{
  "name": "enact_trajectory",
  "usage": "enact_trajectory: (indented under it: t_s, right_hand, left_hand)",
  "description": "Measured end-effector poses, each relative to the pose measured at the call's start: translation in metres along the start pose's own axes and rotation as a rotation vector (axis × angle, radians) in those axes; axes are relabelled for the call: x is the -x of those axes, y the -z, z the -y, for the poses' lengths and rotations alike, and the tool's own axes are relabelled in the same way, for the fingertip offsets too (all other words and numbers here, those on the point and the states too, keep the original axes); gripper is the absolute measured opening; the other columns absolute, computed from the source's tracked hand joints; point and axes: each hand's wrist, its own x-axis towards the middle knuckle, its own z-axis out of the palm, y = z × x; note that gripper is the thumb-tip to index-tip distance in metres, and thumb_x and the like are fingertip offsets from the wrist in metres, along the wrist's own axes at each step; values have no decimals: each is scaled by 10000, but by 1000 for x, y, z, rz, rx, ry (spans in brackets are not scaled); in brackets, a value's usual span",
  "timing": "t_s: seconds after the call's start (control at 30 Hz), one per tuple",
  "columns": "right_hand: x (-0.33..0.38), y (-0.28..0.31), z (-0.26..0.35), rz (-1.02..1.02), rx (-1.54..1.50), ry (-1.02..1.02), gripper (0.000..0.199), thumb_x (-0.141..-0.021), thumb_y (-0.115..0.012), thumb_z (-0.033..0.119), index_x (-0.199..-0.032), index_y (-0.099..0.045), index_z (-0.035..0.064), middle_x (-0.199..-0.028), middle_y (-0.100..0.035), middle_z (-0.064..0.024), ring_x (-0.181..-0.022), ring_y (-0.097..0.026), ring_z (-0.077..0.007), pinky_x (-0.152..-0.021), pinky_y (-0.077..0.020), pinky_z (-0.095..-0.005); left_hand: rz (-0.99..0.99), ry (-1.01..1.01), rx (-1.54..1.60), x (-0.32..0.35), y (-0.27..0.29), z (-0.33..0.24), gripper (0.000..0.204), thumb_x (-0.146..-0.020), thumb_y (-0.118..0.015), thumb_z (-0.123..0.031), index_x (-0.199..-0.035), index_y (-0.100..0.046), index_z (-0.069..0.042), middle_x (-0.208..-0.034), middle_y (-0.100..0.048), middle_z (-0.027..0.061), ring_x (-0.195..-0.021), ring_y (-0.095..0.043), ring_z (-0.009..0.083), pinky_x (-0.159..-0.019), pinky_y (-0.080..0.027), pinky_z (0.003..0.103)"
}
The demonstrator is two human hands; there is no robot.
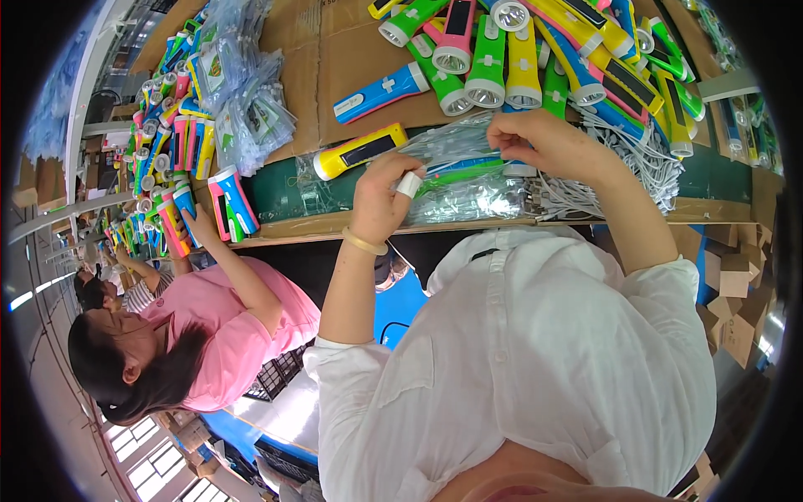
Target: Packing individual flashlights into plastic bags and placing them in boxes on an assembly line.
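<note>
A clear plastic bag (456, 142) stretches between my two hands over the table's front edge. My left hand (383, 197), with a white wrap on one finger, pinches its left end. At the right end, my right hand (548, 146) has thumb and fingertips closed on the plastic. Just beneath lies a blue and green flashlight (468, 172); whether it is inside this bag I cannot tell. More clear bags (473, 205) lie nearest my body. Beyond my left hand rests a yellow flashlight (361, 151) with a dark panel, and farther back a blue and pink flashlight (381, 92).
Many colored flashlights (489, 71) are heaped at the back right. White cables (577, 197) pile beside my right forearm. Bagged items (242, 100) lie at the back left, on cardboard (322, 42). At left, a co-worker in a pink shirt (251, 326) handles flashlights.
</note>
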Motion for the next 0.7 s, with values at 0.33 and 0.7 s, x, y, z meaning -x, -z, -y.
enact_trajectory:
  t_s: [0.33, 0.7]
  right_hand:
    - [-19, -7, -13, -26, 253, 32, 137, -813, -662, -25, -922, -591, 19, -892, -645, -114, -841, -620, -321, -733, -515, -393]
    - [-63, -97, 11, -251, 556, 408, 181, -776, -741, 180, -929, -667, 119, -916, -621, -60, -894, -632, -282, -795, -512, -403]
  left_hand:
    - [-52, -3, -94, 17, 9, 7, 130, -818, -659, 9, -947, -668, -2, -916, -647, 153, -856, -633, 341, -777, -520, 372]
    - [-85, 63, -63, 13, 4, 12, 139, -830, -668, 17, -968, -668, 6, -916, -649, 146, -844, -640, 321, -752, -520, 362]
